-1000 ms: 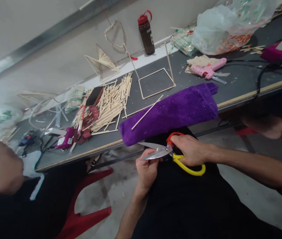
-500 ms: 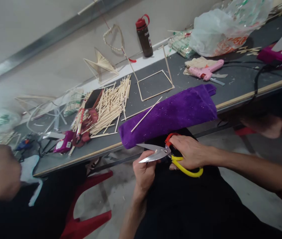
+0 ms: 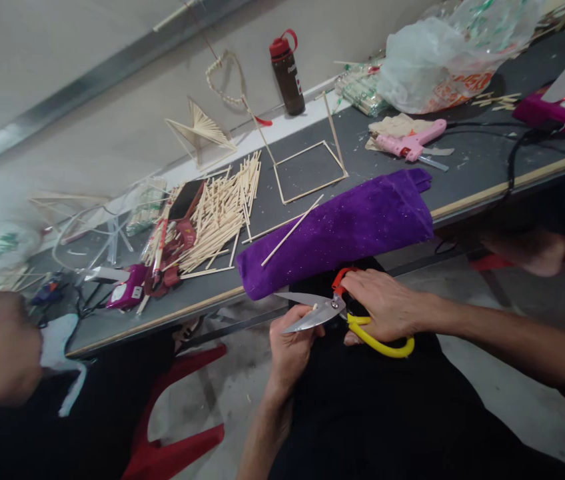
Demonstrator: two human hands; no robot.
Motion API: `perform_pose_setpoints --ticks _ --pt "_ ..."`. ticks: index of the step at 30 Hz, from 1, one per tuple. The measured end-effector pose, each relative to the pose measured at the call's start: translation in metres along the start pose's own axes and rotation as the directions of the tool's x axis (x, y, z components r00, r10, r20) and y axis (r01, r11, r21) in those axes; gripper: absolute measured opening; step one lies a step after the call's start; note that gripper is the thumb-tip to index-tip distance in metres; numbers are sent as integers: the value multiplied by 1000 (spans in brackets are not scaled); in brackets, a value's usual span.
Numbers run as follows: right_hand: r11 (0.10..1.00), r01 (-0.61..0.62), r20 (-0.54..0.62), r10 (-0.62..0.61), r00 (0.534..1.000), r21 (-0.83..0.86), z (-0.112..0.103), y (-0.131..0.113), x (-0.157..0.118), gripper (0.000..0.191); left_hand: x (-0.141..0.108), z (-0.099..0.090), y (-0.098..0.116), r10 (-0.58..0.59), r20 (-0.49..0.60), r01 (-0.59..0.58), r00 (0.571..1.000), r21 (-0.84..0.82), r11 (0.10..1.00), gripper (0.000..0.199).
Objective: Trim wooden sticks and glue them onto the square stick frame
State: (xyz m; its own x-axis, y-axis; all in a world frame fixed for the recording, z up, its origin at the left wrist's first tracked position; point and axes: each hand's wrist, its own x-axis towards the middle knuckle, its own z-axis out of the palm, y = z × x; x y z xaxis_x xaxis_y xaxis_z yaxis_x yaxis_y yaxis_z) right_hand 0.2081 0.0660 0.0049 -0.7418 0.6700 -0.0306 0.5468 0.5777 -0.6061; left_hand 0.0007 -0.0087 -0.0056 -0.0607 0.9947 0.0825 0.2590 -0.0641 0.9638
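My right hand (image 3: 385, 303) grips scissors (image 3: 320, 315) with one red and one yellow handle; the blades are spread and point left. Beside the lower blade, my left hand (image 3: 292, 340) is pinched around a small wooden stick (image 3: 315, 307), of which only the tip shows between the blades. Both hands are over my lap, below the table edge. A purple cloth (image 3: 342, 230) lies rolled or folded on the table just above them, with a thin stick (image 3: 292, 230) across it. Behind the cloth is a square stick frame (image 3: 312, 172) with two raised sticks.
A pile of sticks (image 3: 222, 220) lies left of the frame. Farther back is a dark bottle (image 3: 288, 80); a pink glue gun (image 3: 412, 141) and plastic bag (image 3: 427, 67) are to the right. Another person's arm (image 3: 0, 347) is at far left, near a red stool (image 3: 177, 440).
The scissors and both hands have shifted slightly to the right. The blades remain spread around the stick tip.
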Motion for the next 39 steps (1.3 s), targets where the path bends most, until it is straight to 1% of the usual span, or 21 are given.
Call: perform_pose_setpoints --ticks 3,6,9,11,15,20,26,30,34,36,39 --pt "998 -6 36 4 999 58 -3 -3 -1 63 0 0 3 -27 24 27 999 3 1000 34" --pt "995 -30 50 25 998 96 -5 -8 0 58 -2 0 0 -18 16 19 1000 -68 998 32" --pt "995 -55 63 49 997 84 -6 -11 2 46 -4 -1 -4 11 -11 -13 1000 -161 987 26" --pt "996 -48 70 43 997 72 -6 -10 4 38 -5 -1 -6 23 -32 -28 999 -173 985 23" --pt "997 -31 67 26 997 76 -2 -6 4 33 -7 2 -6 15 -54 -22 998 -143 990 26" --pt "996 -15 70 9 998 91 1 -4 2 32 -10 4 -5 7 -59 -10 998 -53 999 34" --pt "996 -27 62 22 998 89 4 0 2 30 -9 5 -8 20 -40 -21 999 -25 999 27" --pt "995 -23 51 18 999 94 8 3 3 31 -8 6 -10 -10 -53 9 999 -19 1000 23" --pt "994 -18 21 15 1000 112 10 4 5 31 -5 4 -8 13 -30 -13 999 -16 1000 20" --pt "993 -13 3 12 1000 113 11 4 7 32 -3 2 -5 13 -36 -12 999 16 1000 17" --pt "997 -2 -28 4 1000 72 11 3 8 31 -2 0 -3 8 -79 -1 997 85 996 15"
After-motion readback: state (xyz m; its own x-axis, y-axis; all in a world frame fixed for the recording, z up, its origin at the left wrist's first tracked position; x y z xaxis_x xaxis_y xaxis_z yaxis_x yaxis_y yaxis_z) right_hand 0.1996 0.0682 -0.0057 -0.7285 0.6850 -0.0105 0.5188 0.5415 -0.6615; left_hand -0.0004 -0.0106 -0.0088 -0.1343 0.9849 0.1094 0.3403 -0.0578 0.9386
